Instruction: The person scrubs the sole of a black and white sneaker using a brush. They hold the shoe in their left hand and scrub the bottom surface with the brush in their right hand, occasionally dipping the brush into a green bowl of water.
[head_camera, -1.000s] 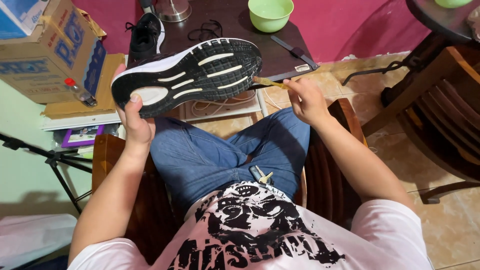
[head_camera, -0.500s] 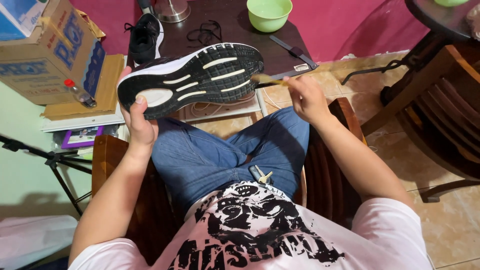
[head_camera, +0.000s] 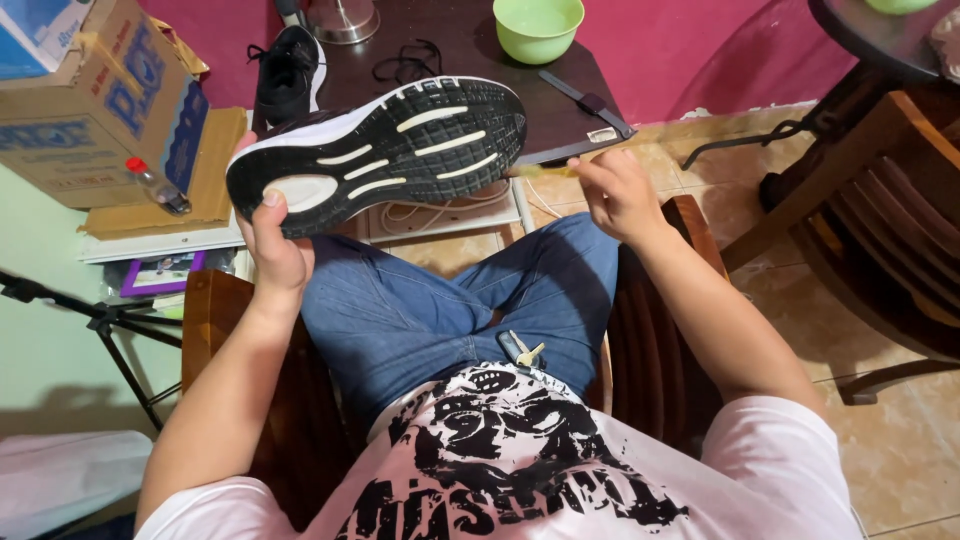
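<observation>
My left hand grips the heel of a black sneaker, turned sole up so its black tread with white bars faces me. My right hand holds a thin yellow-handled brush whose tip touches the toe end of the sole. I sit in a wooden chair with blue jeans over my lap. A second black sneaker stands on the dark table beyond, next to loose black laces.
A green bowl and a metal pot base sit on the table. A cardboard box and small bottle lie at left, a tripod below them. A wooden chair stands at right on the tiled floor.
The sneaker has shifted slightly right and toward me in my left hand. My right hand stays at the toe end with the brush.
</observation>
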